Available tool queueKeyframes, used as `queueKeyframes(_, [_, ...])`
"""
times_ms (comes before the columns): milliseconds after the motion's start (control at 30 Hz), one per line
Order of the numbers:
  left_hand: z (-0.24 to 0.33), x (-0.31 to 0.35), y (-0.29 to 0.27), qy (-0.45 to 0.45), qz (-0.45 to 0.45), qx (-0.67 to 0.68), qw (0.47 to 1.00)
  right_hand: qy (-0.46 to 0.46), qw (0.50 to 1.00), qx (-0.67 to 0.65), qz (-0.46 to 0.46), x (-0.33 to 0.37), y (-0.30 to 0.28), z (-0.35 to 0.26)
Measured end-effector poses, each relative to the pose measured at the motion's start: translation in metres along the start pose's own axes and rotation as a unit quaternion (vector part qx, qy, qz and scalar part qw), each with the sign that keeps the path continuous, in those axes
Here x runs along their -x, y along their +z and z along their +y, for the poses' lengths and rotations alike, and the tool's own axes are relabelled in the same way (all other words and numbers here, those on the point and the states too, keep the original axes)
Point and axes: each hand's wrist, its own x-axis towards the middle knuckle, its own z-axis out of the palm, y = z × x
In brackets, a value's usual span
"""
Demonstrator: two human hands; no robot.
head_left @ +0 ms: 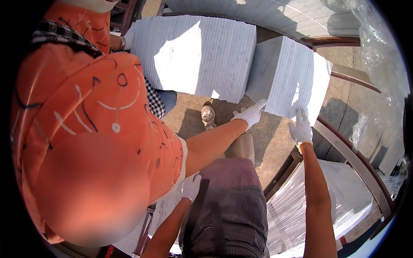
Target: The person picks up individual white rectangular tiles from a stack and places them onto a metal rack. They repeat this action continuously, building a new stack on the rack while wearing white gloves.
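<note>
The right stack of thin, pale slabs [297, 79] is set on edge, just beside the left stack [193, 56]. Its near side is touched by the right grip [300, 129], in a white glove; the fingers are held out and are not wrapped around a slab. The left grip [190, 187] is held low, well apart from both stacks; whether anything is clamped in it cannot be told. The right stack's near corner is touched by a co-worker's hand [251, 115], gloved too.

If one side is pushed harder than the other, the slabs could be tipped or fanned out. Because only fingertips seem to be used by the right grip, its hold could be lost. Fingers could be pinched between the two stacks. If a slab is dropped, the shoe [208, 115] nearby could be hit.
</note>
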Motion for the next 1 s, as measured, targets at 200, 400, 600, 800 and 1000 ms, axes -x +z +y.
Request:
queueKeyframes(200, [-0.005,0.000,0.001,-0.026,0.013,0.018,0.999,-0.021,1.000,0.010,0.009,0.000,0.000,0.001])
queueKeyframes(400, [-0.039,-0.006,0.007,0.018,0.030,-0.029,0.999,-0.027,0.999,0.004,0.029,-0.005,0.008,0.008])
queueKeyframes(600, [-0.030,-0.004,0.005,0.051,0.046,-0.021,0.997,-0.031,0.998,-0.001,0.047,-0.007,0.012,0.013])
queueKeyframes(800, [-0.028,-0.002,0.004,0.042,0.046,0.005,0.998,-0.027,0.999,-0.008,0.043,-0.007,0.010,0.011])
queueKeyframes(1000, [-0.022,-0.006,-0.005,0.050,0.012,-0.022,0.998,-0.020,0.999,-0.010,0.040,-0.005,0.007,0.007])
